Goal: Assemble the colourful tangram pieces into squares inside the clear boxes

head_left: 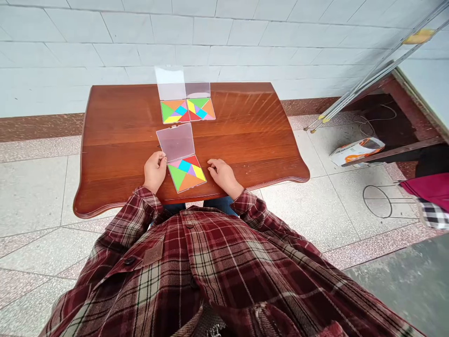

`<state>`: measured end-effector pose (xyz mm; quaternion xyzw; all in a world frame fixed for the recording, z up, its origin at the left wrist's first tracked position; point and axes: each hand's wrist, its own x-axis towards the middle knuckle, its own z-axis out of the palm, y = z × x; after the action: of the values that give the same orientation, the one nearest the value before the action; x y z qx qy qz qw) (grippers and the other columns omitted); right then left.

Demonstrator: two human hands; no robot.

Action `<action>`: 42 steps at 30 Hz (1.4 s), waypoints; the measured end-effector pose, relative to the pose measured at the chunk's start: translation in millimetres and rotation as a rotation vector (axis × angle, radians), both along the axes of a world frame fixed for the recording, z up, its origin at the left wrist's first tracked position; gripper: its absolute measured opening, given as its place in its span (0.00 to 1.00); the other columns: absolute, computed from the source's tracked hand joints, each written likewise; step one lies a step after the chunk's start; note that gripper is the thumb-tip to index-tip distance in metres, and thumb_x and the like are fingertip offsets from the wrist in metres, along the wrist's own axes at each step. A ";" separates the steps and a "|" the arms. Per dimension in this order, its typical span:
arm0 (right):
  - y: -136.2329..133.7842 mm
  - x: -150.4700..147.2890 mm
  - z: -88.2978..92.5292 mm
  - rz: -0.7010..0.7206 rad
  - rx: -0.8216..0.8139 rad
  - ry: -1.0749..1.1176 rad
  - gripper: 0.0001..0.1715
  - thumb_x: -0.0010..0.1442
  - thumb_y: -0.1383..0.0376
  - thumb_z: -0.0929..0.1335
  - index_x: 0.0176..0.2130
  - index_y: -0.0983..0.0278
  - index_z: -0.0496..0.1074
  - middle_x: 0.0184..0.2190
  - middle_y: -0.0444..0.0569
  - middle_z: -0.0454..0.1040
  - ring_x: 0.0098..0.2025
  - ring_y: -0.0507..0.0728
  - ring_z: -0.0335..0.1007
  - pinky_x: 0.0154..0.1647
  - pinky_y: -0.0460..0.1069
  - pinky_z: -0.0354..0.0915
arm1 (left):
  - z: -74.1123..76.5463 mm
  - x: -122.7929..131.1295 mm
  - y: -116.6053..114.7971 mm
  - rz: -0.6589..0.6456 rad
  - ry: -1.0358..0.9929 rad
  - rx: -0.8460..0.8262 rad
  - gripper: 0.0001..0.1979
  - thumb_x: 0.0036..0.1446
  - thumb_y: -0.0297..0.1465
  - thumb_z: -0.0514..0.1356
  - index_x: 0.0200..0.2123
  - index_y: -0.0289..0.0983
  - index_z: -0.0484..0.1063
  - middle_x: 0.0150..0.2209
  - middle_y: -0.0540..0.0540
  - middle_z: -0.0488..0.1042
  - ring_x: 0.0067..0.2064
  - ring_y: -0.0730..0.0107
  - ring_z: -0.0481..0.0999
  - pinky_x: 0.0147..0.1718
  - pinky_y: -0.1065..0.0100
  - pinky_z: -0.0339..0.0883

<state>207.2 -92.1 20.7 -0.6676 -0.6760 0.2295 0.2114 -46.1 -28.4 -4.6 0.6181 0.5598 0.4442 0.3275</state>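
Reddish wood table w/ 3 open clear flip cases of bright tangram tiles on it: two side by side at 12 o'clock, one at 6. L hand has fingers together, clamped on the near lid – R hand rests at that case's 3 o'clock, fingers slightly apart.

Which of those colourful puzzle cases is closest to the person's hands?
The tangram case lying between the left hand and right hand; the other two cases sit side by side farther across the table.
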 end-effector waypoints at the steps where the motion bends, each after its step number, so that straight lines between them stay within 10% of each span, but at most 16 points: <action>1: 0.4 -1.7 0.0 0.002 0.001 0.018 0.17 0.60 0.69 0.63 0.48 0.66 0.72 0.41 0.54 0.75 0.44 0.59 0.71 0.48 0.52 0.66 | 2.9 0.5 -1.3 0.006 -0.016 0.004 0.05 0.54 0.30 0.55 0.35 0.37 0.67 0.30 0.51 0.70 0.29 0.75 0.69 0.32 0.71 0.64; 16: 73.1 5.9 0.9 0.065 -0.125 0.316 0.08 0.58 0.66 0.63 0.33 0.64 0.71 0.28 0.43 0.73 0.30 0.51 0.68 0.37 0.46 0.64 | 22.4 43.6 11.3 -0.058 -0.108 -0.119 0.03 0.52 0.29 0.55 0.32 0.38 0.65 0.27 0.54 0.67 0.22 0.81 0.65 0.23 0.74 0.62; 31: 197.3 182.5 3.5 -0.459 -0.045 0.320 0.04 0.51 0.72 0.66 0.25 0.66 0.69 0.17 0.38 0.63 0.21 0.48 0.57 0.30 0.45 0.61 | 13.2 31.8 27.7 -0.020 -0.014 -0.139 0.11 0.52 0.37 0.54 0.37 0.38 0.68 0.32 0.50 0.71 0.25 0.77 0.70 0.25 0.72 0.67; 42: 309.2 158.3 -4.9 -0.418 -0.004 0.292 0.07 0.56 0.73 0.64 0.29 0.68 0.72 0.18 0.40 0.62 0.23 0.48 0.59 0.34 0.47 0.64 | 6.2 24.4 18.9 -0.083 0.186 -0.076 0.09 0.58 0.37 0.55 0.38 0.41 0.71 0.33 0.48 0.74 0.32 0.69 0.74 0.35 0.66 0.70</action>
<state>365.5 217.1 15.8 -0.7530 -0.4852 0.2762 0.3483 -21.7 -9.4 1.7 0.6665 0.5779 0.3495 0.3155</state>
